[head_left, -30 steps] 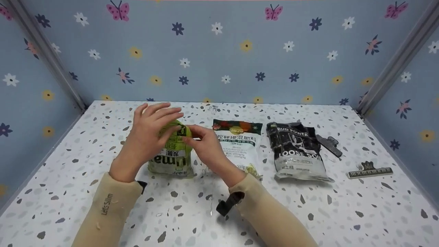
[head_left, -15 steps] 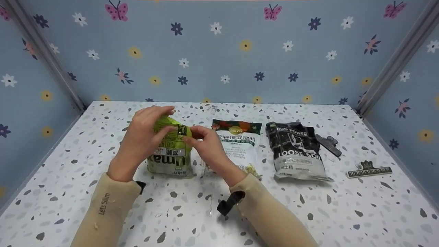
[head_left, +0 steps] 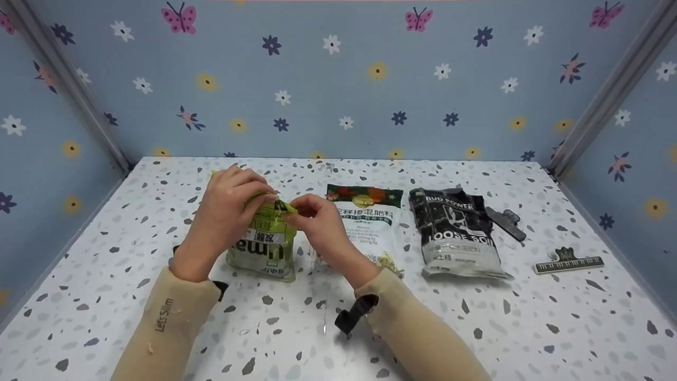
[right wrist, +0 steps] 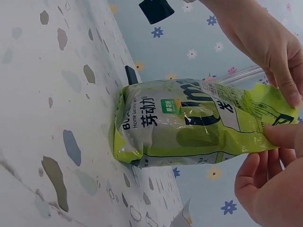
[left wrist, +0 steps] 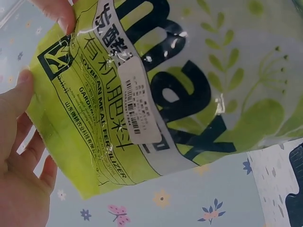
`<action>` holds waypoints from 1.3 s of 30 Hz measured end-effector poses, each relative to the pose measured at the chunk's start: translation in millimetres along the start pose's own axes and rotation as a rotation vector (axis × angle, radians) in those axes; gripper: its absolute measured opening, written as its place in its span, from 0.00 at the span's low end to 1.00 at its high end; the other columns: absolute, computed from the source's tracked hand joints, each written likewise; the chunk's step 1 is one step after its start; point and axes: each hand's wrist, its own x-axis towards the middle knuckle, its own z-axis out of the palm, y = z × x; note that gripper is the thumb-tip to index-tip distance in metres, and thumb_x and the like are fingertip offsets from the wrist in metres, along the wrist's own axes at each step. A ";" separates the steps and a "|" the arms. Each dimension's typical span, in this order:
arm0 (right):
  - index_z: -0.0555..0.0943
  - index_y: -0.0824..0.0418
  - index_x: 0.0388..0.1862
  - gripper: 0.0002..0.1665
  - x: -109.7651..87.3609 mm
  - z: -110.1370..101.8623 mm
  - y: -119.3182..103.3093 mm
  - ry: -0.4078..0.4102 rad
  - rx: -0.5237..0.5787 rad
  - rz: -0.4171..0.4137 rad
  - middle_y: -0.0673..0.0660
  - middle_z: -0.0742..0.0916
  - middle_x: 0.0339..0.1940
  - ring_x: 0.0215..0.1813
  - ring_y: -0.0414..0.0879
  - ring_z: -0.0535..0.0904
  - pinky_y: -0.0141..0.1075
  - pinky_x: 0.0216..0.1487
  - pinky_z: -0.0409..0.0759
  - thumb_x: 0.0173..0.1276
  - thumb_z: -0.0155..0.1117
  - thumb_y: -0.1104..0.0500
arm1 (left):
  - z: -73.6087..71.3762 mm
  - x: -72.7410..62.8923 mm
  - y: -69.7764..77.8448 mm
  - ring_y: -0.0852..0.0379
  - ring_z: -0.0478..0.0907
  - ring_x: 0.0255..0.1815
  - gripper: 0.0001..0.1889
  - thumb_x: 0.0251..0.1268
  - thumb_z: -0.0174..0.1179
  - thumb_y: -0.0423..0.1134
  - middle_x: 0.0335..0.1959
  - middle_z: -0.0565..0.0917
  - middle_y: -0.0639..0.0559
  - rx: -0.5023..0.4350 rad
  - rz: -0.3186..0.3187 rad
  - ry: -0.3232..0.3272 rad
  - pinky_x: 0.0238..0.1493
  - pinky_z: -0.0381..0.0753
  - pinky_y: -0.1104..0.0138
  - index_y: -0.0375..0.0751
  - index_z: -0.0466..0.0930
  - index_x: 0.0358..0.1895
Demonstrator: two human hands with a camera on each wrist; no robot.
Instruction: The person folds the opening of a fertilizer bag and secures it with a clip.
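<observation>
A green and white bag of soybean meal fertilizer (head_left: 262,254) stands upright on the table, its upper part bunched and leaning. My left hand (head_left: 225,203) pinches the bag's top edge from the left, thumb in front and fingers behind, as the left wrist view shows on the green bag (left wrist: 137,90). At the top right corner, my right hand (head_left: 321,219) pinches the film between thumb and curled fingers. The right wrist view shows the bag (right wrist: 189,123) from the side, with both hands at its top end. In the head view the left hand hides the bag's upper left.
Right of the bag lie a white fertilizer bag (head_left: 365,225) and a black and grey soil bag (head_left: 459,233). Farther right are a dark clip (head_left: 506,222) and a piano-keyboard clip (head_left: 568,261). A dark object (left wrist: 296,175) lies by the green bag. Patterned walls enclose the table.
My left hand has lowered from above the bag and its raised fingers have closed onto the top edge. The bag's top has been pulled and creased; the right hand keeps its pinch nearly in place.
</observation>
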 end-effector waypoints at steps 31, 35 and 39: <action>0.84 0.57 0.33 0.05 2.7 -15.8 -5.0 0.002 -0.294 -0.124 0.50 0.84 0.33 0.38 0.44 0.78 0.36 0.37 0.75 0.66 0.72 0.59 | -22.0 -0.4 12.7 0.53 0.82 0.38 0.06 0.60 0.71 0.31 0.36 0.87 0.50 0.081 -0.022 -0.108 0.39 0.82 0.59 0.41 0.88 0.40; 0.86 0.56 0.38 0.04 4.6 -18.7 -2.8 -0.028 -0.284 -0.067 0.49 0.85 0.37 0.42 0.43 0.80 0.36 0.42 0.79 0.66 0.72 0.60 | -20.4 -0.4 12.0 0.53 0.83 0.37 0.07 0.62 0.67 0.27 0.35 0.88 0.49 0.056 -0.024 -0.120 0.39 0.83 0.59 0.40 0.89 0.39; 0.87 0.58 0.40 0.06 5.5 -19.6 -2.8 -0.037 -0.305 -0.055 0.49 0.87 0.37 0.43 0.43 0.81 0.36 0.43 0.80 0.65 0.72 0.63 | -18.5 -1.0 9.4 0.53 0.83 0.37 0.11 0.63 0.64 0.22 0.35 0.88 0.49 0.030 -0.010 -0.098 0.39 0.83 0.60 0.41 0.90 0.40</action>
